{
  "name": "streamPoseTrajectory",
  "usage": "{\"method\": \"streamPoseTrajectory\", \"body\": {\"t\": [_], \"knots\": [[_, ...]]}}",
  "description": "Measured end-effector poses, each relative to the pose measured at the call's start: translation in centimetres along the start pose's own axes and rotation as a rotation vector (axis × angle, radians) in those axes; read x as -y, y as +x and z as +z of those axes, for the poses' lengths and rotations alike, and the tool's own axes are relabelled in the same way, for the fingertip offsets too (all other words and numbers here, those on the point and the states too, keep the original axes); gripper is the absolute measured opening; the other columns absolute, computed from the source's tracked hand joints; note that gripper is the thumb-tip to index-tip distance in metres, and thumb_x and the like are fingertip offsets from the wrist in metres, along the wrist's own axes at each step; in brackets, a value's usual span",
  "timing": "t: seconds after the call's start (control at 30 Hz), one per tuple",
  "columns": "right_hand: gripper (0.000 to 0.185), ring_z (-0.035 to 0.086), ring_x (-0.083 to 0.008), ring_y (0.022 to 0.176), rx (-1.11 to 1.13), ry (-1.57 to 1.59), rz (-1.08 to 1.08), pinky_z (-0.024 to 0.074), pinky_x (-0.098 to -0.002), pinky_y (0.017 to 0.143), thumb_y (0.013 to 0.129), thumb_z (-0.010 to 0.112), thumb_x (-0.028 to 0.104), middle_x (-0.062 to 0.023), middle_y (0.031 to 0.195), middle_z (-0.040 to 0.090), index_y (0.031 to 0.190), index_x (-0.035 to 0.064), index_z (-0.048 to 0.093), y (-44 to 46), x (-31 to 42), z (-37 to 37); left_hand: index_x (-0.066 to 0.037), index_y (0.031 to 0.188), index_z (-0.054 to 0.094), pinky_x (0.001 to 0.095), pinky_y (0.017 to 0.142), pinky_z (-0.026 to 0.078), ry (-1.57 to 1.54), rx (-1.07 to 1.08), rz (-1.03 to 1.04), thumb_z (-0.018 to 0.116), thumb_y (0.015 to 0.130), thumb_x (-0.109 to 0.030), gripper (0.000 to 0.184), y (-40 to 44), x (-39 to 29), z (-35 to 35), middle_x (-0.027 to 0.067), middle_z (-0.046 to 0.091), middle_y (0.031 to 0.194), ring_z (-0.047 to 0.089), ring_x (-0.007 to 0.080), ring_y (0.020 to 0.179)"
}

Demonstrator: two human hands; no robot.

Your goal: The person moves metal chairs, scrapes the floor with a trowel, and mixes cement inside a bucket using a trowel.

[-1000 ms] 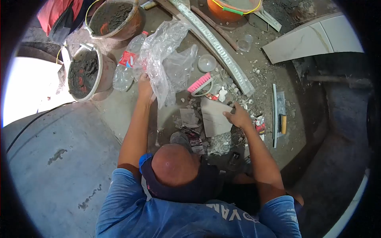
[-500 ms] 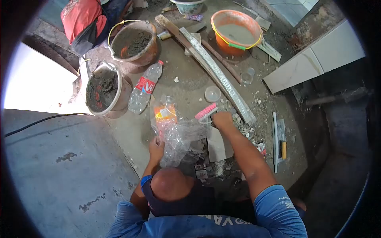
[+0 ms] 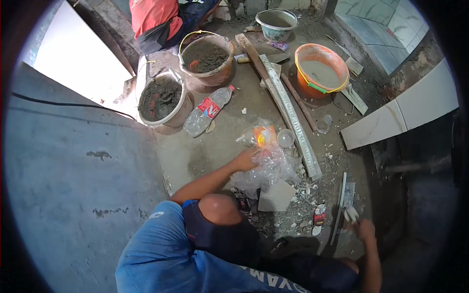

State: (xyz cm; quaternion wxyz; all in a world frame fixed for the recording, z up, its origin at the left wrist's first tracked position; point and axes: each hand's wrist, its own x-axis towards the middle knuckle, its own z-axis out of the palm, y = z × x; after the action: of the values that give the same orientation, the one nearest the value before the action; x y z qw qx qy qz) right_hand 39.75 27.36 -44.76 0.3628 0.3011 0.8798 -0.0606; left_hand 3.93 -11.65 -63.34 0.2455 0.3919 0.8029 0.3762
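My left hand (image 3: 246,159) is closed on the edge of a crumpled clear plastic bag (image 3: 273,168) with an orange and yellow print. My right hand (image 3: 365,229) is far to the right, its fingers round a white-backed scrub brush (image 3: 351,215); its pink bristles are hidden. Beneath the brush lies a flat trowel (image 3: 348,193), its handle covered from view. A long thin metal strip (image 3: 338,210) rests beside the trowel. Partly under the bag is a piece of pale tile (image 3: 276,196), and a clear plastic cup (image 3: 286,138) stands against the bag.
Two buckets of dark mortar (image 3: 210,58) (image 3: 161,100), an orange bucket (image 3: 321,71) and a green bucket (image 3: 276,24) stand ahead. A plastic bottle (image 3: 209,111) and long wooden plank (image 3: 264,68) lie between. Rubble (image 3: 288,222) covers the floor nearby. Another person (image 3: 156,22) is at upper left.
My right hand has carried the brush from beside the bag to the trowel at the right. My left hand has shifted along the bag, which is now more bunched. The view has turned.
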Motion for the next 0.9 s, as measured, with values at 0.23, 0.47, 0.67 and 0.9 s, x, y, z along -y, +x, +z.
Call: {"method": "streamPoseTrajectory", "body": {"t": [0.23,0.47,0.67,0.9], "knots": [[0.032,0.059,-0.037,0.094,0.098,-0.029,0.092,0.0461,-0.0441,0.08,0.075,0.064,0.032,-0.021,0.101,0.061,0.095,0.0068,0.066,3.2,-13.4,13.1,-0.004,0.122,0.05,0.0397,0.091,0.043,0.499,0.219,-0.284,0.066,0.072,-0.029,0.058,1.4,-2.8,-11.2,0.02,0.056,0.115,0.055,0.033,0.106],[0.041,0.055,-0.0376,0.094,-0.404,0.232,-0.257,0.0432,-0.0432,0.08,0.079,0.064,0.024,-0.0191,0.101,0.058,0.113,0.0021,0.054,7.5,-5.1,-3.0,-0.002,0.115,0.054,0.0402,0.081,0.046,0.624,0.237,-0.372,0.066,0.074,-0.032,0.052,-2.7,-9.9,-16.6,0.0203,0.06,0.104,0.059,0.034,0.093],[0.041,0.055,-0.0365,0.093,-0.492,0.305,-0.555,0.0431,-0.0424,0.081,0.078,0.065,0.024,-0.0189,0.102,0.057,0.111,0.0021,0.054,9.1,7.7,-13.7,0.005,0.082,0.064,0.0404,0.067,0.047,0.454,-0.361,-0.828,0.066,0.073,-0.031,0.037,-11.6,-4.4,-19.6,0.0212,0.064,0.083,0.062,0.0296,0.078],[0.042,0.054,-0.0378,0.097,-0.359,0.142,-0.544,0.043,-0.0421,0.083,0.078,0.065,0.029,-0.0203,0.106,0.057,0.11,0.0026,0.056,14.7,22.2,-16.7,0.0,0.103,0.054,0.0311,0.053,0.044,-0.581,-1.567,-1.015,0.051,0.086,-0.044,0.047,-18.5,15.3,-26.9,0.0096,0.059,0.084,0.055,0.0184,0.065]]}}
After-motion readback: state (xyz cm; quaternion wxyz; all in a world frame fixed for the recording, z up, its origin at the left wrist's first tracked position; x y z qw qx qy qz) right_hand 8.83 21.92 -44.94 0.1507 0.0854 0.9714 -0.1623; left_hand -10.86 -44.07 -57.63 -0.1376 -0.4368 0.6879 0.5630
